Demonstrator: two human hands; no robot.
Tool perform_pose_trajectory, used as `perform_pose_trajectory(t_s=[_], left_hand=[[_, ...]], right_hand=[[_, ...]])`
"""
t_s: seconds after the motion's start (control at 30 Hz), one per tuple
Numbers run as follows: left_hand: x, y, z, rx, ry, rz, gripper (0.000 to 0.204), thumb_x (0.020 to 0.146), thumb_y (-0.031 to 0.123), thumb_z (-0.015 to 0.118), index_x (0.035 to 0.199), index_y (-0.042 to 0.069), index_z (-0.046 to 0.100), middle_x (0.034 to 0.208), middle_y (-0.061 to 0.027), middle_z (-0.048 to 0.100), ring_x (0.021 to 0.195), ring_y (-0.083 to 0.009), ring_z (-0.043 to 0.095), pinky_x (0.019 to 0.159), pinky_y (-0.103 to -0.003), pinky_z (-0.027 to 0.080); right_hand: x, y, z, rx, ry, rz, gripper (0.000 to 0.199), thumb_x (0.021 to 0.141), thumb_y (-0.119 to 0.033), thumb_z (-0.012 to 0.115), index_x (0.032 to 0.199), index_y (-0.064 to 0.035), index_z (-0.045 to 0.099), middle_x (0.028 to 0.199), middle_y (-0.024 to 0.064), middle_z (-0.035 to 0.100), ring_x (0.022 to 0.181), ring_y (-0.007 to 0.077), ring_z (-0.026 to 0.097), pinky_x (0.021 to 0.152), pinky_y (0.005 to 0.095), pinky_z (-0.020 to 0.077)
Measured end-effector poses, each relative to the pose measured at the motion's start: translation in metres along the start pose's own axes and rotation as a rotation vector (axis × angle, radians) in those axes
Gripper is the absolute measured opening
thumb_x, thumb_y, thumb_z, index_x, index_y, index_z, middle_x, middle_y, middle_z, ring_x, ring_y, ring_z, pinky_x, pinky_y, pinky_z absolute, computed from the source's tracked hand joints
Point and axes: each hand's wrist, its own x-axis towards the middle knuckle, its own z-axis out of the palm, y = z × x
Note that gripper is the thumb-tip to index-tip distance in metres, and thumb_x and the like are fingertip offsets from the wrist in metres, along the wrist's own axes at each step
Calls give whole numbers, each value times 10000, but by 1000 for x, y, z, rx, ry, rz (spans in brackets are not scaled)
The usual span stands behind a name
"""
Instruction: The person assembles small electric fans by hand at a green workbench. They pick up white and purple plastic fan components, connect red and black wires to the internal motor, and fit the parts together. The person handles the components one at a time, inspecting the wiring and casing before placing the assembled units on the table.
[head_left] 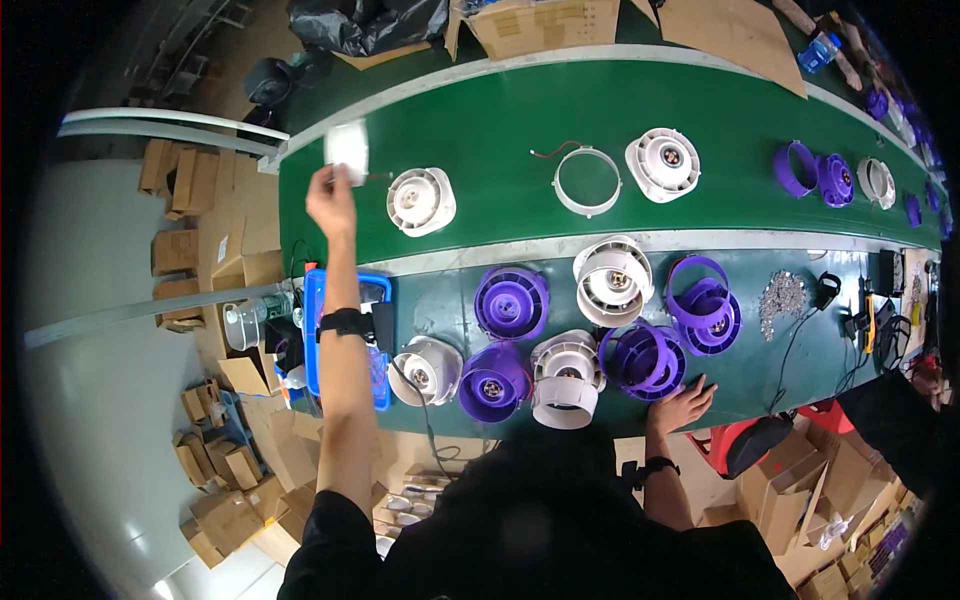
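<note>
Now, left hand (331, 200): closed on white piece (347, 150), blurred.
White piece: held over green surface (480, 130), left end, near white housing (421, 201).
Right hand (682, 404): fingers loosely spread, rested on bench (755, 375) edge, beside purple housing (640, 347).

A white housing (430, 222) stands right of the left hand (331, 205); past it, open green belt (500, 140) gives passage; a purple housing (640, 358) blocks ahead-left of the right hand (680, 406); bare bench (745, 375) lies rightward.

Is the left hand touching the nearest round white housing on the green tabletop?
Apart: the head view plainly shows green tabletop between the left hand and that round white housing.
</note>
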Motion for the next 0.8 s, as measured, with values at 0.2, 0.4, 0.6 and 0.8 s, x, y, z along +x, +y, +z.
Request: perform_pose_trajectory(t_s=[0.2, 0.4, 0.6, 0.8], left_hand=[[17, -33, -44, 245, 179, 12, 178, 898, 148, 717, 962, -18, 704, 824, -105, 726, 720, -161, 683, 674, -321, 568], [-49, -106, -83, 632, -326, -54, 449, 813, 189, 748, 1228, 45, 655, 1124, -172, 708, 959, -253, 706, 822, -358, 565], [-150, -47, -166, 200, -504, -357, 258, 932, 84, 617, 1171, -5, 660, 896, -64, 704, 784, -122, 643, 709, -272, 527], [-270, -63, -283, -129, -577, -754, 157, 956, 115, 619, 1069, 27, 684, 857, -38, 680, 766, -107, 642, 671, -260, 538]], right_hand=[[1, 6, 3, -22, -8, 21, 509, 1015, -324, 405, 1471, -102, 436, 1590, 174, 295, 1402, 388, 329, 1141, 526, 275], [0, 10, 12, -38, 32, -41, 507, 1011, -330, 410, 1461, -97, 448, 1572, 179, 322, 1383, 396, 351, 1136, 528, 289], [-5, 9, 10, -82, 58, -45, 493, 1001, -300, 423, 1449, -97, 457, 1540, 183, 367, 1359, 396, 382, 1121, 521, 321], [-10, 5, 14, -77, 116, -63, 492, 984, -283, 442, 1443, -106, 469, 1528, 201, 381, 1349, 398, 397, 1118, 516, 328]])
